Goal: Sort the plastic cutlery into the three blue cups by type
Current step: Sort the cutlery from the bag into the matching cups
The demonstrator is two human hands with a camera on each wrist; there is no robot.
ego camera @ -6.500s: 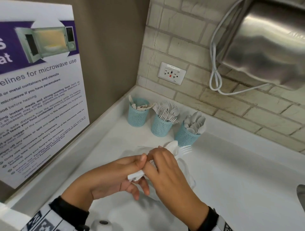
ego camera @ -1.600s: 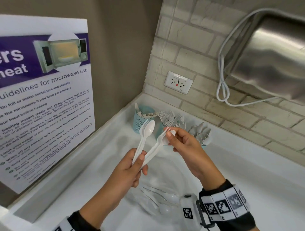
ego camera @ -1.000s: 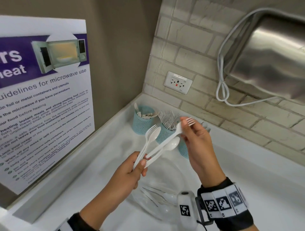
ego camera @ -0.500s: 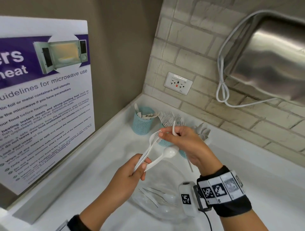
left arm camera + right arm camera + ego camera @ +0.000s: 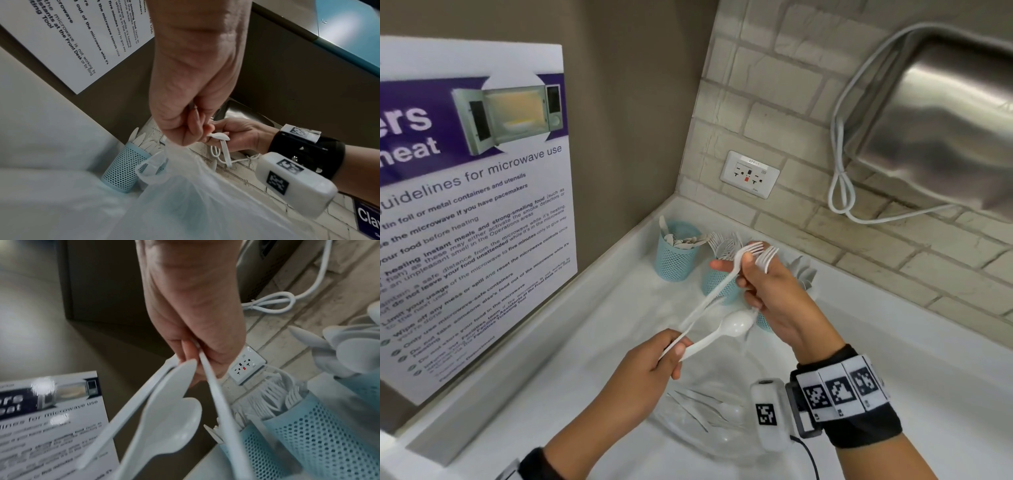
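My right hand point(image 5: 767, 291) pinches two light, springy forks point(image 5: 753, 251) near their necks above the cups point(image 5: 676, 257), while my left hand point(image 5: 654, 359) grips the slick spoon point(image 5: 734, 325) by its handle.

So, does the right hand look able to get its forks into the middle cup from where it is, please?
Probably yes: the right hand holds two forks right above the fork cup, with nothing between. The left hand still pinches one fork's handle, though.
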